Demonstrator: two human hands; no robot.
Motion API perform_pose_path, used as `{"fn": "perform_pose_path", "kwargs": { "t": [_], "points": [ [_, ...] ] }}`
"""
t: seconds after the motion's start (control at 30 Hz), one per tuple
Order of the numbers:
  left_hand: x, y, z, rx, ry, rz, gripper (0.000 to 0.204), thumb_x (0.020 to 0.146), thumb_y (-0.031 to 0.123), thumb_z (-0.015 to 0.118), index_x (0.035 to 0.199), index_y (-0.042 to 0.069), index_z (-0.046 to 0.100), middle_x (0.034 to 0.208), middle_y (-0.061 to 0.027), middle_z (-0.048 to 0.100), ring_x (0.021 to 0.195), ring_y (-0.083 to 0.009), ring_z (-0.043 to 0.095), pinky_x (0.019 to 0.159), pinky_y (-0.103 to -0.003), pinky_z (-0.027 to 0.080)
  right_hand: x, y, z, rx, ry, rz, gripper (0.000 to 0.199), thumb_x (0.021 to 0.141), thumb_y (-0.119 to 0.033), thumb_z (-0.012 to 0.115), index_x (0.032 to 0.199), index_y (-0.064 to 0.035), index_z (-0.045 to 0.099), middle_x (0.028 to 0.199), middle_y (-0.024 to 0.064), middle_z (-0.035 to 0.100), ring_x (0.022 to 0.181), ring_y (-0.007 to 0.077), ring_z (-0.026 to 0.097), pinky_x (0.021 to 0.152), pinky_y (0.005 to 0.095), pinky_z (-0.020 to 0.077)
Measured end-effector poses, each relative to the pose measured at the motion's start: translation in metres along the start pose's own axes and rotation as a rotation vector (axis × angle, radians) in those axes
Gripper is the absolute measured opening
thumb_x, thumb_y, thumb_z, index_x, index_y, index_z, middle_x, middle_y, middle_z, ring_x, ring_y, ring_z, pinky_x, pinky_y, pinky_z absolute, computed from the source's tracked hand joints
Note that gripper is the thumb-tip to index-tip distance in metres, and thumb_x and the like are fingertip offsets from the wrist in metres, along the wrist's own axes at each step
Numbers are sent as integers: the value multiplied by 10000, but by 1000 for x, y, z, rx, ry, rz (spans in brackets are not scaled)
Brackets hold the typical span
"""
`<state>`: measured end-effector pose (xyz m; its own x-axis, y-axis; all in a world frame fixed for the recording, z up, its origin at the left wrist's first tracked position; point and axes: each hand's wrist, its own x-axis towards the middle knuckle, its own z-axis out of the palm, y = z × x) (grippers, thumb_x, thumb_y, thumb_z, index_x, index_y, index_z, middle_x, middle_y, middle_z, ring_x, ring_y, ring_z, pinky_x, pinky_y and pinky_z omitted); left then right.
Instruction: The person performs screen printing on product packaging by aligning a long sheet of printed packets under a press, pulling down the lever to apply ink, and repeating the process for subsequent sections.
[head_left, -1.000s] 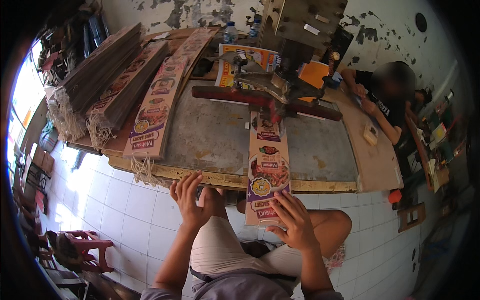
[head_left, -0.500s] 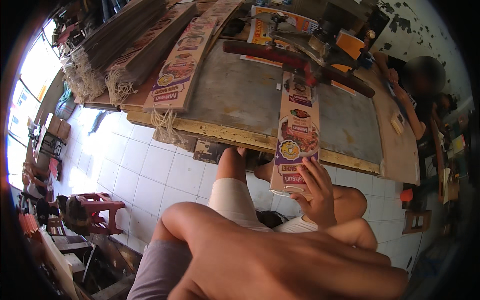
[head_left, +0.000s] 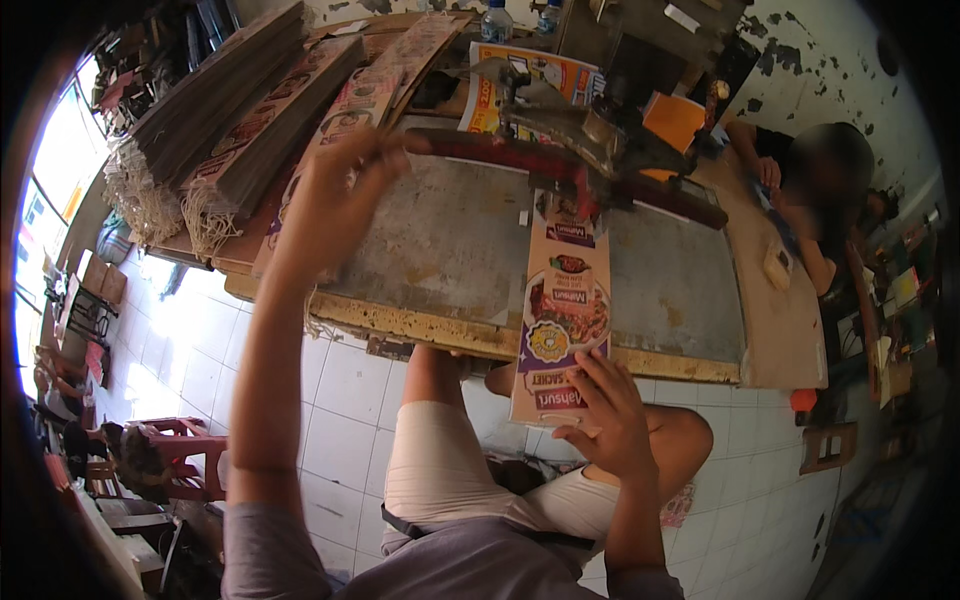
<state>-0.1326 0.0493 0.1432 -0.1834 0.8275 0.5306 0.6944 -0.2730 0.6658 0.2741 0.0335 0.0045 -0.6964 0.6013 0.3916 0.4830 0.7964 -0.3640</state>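
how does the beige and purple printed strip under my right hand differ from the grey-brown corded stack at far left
The beige and purple printed strip looks far thinner than the grey-brown corded stack. The strip overhangs the table's front edge under your right hand; the stack slants untouched at left. Both are long and narrow.

workshop: grey-topped bench point(head_left: 450, 235), red-barred press point(head_left: 575, 165), stacked printed strips point(head_left: 268, 125)

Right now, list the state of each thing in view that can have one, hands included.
Left hand: raised at the left end of the red bar, contact unclear.
Right hand: open, resting on the printed strip.
Printed strip: flat, near end overhanging the table.
Bundles: piled, cords dangling.
Bottle: upright.
Stool: upright.
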Motion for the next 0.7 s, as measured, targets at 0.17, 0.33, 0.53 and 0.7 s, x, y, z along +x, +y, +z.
{"fn": "perform_pose_path", "kwargs": {
  "t": [0.17,0.33,0.53,0.7],
  "points": [
    [146,-96,13,312,-521,-29,412,1106,216,549,1478,76,654,1439,-131,685,1300,-260,670,1112,-396,517,8,3,-1,77,-26,-19,819,876,-593,830,1413,6,674,1560,190,599,1485,431,525,1192,584,429],
    [234,-153,104,-69,-877,-372,459,1100,163,570,1555,109,590,1498,-105,654,1357,-257,643,1150,-397,508,-2,4,5,117,-25,56,833,872,-612,827,1441,-22,678,1581,163,600,1516,396,509,1207,586,416],
    [287,-289,214,416,-848,141,719,929,579,726,1474,117,645,1447,-160,687,1329,-309,650,1157,-403,488,0,10,8,152,-33,74,852,806,-602,888,1397,-16,708,1559,161,621,1497,407,522,1195,571,421],
    [307,-375,269,628,-763,-132,771,884,620,765,1507,194,605,1425,-122,690,1314,-309,648,1168,-411,478,-4,11,9,131,-36,44,840,796,-620,888,1395,-55,721,1546,138,632,1494,386,529,1194,558,433]
  ]
}}
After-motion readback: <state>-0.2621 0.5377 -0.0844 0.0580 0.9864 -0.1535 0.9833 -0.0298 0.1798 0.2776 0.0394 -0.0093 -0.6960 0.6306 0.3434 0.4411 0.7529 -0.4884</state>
